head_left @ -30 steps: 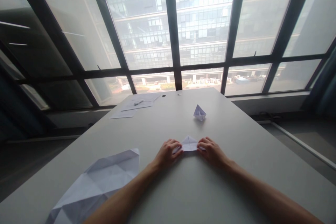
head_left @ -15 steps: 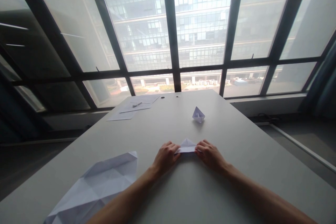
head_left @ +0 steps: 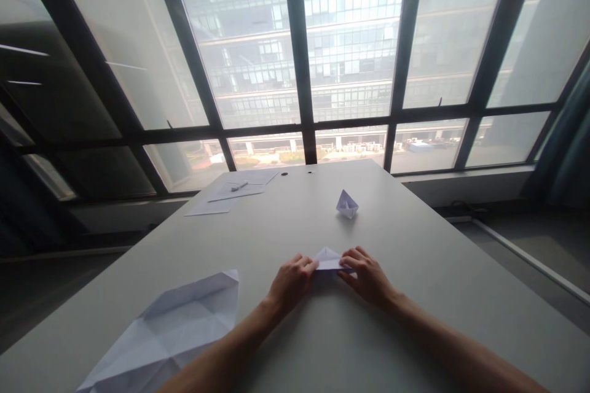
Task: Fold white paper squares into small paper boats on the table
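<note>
A small white folded paper piece [head_left: 328,258] lies on the grey table [head_left: 415,295] in front of me. My left hand [head_left: 290,282] pinches its left end with curled fingers. My right hand [head_left: 366,275] pinches its right end, fingers pressed together over the paper. Both hands rest on the table top. Most of the paper between the hands shows as a low triangular peak.
A finished little paper boat [head_left: 346,204] stands farther back on the table. A large creased white sheet [head_left: 175,325] lies at the near left. Flat sheets with a pen [head_left: 237,187] sit at the far left edge. Large windows rise behind the table.
My hands have drawn closer together on the folded paper, which now looks narrower and lower. The view has shifted slightly downward.
</note>
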Available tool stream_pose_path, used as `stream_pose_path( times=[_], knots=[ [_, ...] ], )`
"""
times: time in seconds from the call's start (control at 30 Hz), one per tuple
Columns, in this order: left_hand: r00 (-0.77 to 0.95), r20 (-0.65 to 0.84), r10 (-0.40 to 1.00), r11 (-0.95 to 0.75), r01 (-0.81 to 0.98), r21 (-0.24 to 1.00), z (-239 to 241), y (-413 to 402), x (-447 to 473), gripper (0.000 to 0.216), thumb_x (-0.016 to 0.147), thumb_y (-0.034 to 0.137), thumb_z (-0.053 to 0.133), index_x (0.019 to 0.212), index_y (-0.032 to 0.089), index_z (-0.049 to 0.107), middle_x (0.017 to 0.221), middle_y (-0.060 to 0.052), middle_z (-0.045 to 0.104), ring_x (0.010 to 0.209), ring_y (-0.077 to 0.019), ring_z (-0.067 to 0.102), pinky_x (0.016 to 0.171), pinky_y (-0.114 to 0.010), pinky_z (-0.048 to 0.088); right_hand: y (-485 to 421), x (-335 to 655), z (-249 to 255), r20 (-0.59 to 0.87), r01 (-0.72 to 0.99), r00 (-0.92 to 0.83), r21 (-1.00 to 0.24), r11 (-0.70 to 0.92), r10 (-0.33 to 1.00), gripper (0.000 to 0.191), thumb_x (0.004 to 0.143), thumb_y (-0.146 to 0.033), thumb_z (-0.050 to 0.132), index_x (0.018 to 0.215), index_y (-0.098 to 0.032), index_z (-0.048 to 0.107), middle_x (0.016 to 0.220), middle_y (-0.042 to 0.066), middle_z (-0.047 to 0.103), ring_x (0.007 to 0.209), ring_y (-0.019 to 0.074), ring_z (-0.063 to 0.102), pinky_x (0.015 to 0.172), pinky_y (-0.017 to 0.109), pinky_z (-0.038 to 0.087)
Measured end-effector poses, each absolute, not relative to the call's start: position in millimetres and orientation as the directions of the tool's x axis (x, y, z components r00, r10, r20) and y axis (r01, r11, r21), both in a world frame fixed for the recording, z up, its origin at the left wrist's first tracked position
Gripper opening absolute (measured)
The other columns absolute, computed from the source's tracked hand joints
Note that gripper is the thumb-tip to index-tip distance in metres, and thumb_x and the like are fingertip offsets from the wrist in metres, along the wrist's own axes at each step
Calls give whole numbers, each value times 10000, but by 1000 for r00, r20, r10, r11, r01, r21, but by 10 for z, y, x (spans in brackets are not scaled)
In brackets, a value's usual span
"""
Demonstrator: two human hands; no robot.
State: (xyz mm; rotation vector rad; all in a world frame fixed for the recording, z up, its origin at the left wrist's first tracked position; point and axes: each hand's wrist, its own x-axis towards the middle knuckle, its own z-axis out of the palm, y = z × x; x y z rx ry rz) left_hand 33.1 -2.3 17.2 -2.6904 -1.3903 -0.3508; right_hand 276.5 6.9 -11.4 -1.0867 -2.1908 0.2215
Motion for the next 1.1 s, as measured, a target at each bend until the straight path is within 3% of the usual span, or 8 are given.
stream_pose_path(
  times=[0.17, 0.33, 0.5, 0.67, 0.8, 1.0, 1.1],
  knots=[
    [563, 295, 772, -592, 806, 11, 157, -20, 328, 282, 982, 170, 475, 1189, 242, 653, 1038, -88, 697, 939, -229, 614, 787, -319, 531, 81, 2764, -144, 498, 645, -330, -501, 577, 802, 290, 805, -132, 663, 1076, -238, 671, 1083, 71, 666, 1040, 251, 577, 887, 359, 501],
    [529, 339, 778, -588, 802, 100, 139, -9, 334, 295, 989, 182, 463, 1221, 237, 637, 1046, -91, 694, 949, -221, 633, 799, -311, 544, 101, 2771, -179, 470, 634, -319, -539, 554, 823, 246, 838, -149, 602, 1054, -232, 685, 1044, 76, 689, 971, 237, 627, 858, 348, 512],
    [512, 362, 779, -593, 790, 157, 115, -12, 337, 335, 1002, 183, 424, 1293, 232, 584, 1006, -86, 692, 918, -212, 652, 777, -295, 552, 119, 2758, -181, 540, 599, -229, -578, 555, 810, 297, 836, -175, 581, 1112, -233, 675, 1045, 76, 726, 946, 241, 669, 833, 357, 527],
    [502, 392, 771, -596, 786, 166, 90, -16, 343, 419, 986, 165, 421, 1391, 227, 508, 1069, -98, 694, 953, -227, 669, 804, -317, 567, 146, 2756, -212, 560, 525, -114, -668, 528, 821, 363, 809, -206, 588, 1166, -217, 658, 1001, 81, 754, 793, 221, 694, 690, 329, 560],
    [482, 407, 776, -593, 777, 210, 89, -18, 349, 423, 997, 266, 455, 1417, 227, 492, 1142, -114, 694, 1010, -244, 678, 862, -345, 567, 126, 2745, -221, 567, 541, -173, -628, 559, 805, 338, 810, -203, 583, 1135, -229, 675, 1064, 79, 743, 718, 184, 673, 666, 308, 554],
    [428, 426, 797, -575, 753, 320, 85, -17, 337, 364, 1022, 272, 406, 1335, 206, 580, 1105, -119, 721, 955, -243, 712, 813, -323, 572, 94, 2717, -214, 561, 546, -159, -636, 545, 813, 539, 836, -242, 574, 1370, -240, 502, 859, 23, 720, 601, 153, 596, 623, 281, 514],
    [406, 465, 786, -593, 706, 386, 74, -4, 339, 354, 1012, 249, 416, 1314, 203, 595, 1134, -117, 719, 994, -241, 705, 849, -323, 560, 91, 2713, -198, 524, 565, -152, -650, 509, 838, 524, 825, -274, 610, 1340, -235, 521, 819, 5, 688, 609, 156, 587, 627, 278, 494]
  ],
)
